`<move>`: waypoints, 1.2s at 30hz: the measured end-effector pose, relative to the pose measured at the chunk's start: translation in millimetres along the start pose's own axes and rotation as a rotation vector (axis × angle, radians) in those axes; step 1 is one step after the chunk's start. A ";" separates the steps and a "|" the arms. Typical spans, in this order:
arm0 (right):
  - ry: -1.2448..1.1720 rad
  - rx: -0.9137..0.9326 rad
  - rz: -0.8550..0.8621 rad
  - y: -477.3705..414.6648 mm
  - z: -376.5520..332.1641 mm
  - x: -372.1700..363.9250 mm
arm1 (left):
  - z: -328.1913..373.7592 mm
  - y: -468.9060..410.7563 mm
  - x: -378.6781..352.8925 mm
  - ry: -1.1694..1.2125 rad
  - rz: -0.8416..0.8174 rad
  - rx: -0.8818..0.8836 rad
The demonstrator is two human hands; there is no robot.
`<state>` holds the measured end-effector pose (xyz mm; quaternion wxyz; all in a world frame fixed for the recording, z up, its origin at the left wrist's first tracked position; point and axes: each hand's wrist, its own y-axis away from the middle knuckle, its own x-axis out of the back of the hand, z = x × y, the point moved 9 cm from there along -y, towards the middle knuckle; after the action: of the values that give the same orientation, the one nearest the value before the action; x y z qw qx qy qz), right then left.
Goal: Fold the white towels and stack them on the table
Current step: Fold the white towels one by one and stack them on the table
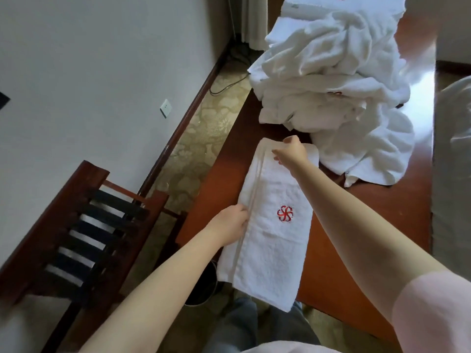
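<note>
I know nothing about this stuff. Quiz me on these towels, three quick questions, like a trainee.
1. True or false: the red emblem on the folded towel faces up.
2. The loose towel pile lies: A) in a basket; B) on the table, beyond the folded towel; C) on a shelf.
3. Fill in: the ___ hand grips the folded towel's long edge.
Key: 1 true; 2 B; 3 left hand.

Reddish-brown table (344, 238) with a folded towel (270, 240) and a rumpled towel pile (331, 72)
</note>
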<state>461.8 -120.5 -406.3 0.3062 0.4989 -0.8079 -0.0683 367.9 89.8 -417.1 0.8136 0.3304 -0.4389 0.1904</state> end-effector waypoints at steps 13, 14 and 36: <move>0.867 0.444 -0.266 -47.2 -17.1 -33.2 | -27.2 -32.7 -19.0 0.473 0.074 0.651; 0.906 0.449 -0.266 -49.2 -19.4 -35.5 | -28.2 -33.4 -22.4 0.486 0.044 0.659; 0.913 0.483 -0.187 -69.1 -7.1 -46.7 | -22.8 -15.9 -24.5 0.439 0.221 0.569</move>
<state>533.3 -113.6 -449.2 0.4959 0.6042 -0.5372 0.3170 377.5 94.1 -452.6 0.7386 0.4453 -0.2165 0.4575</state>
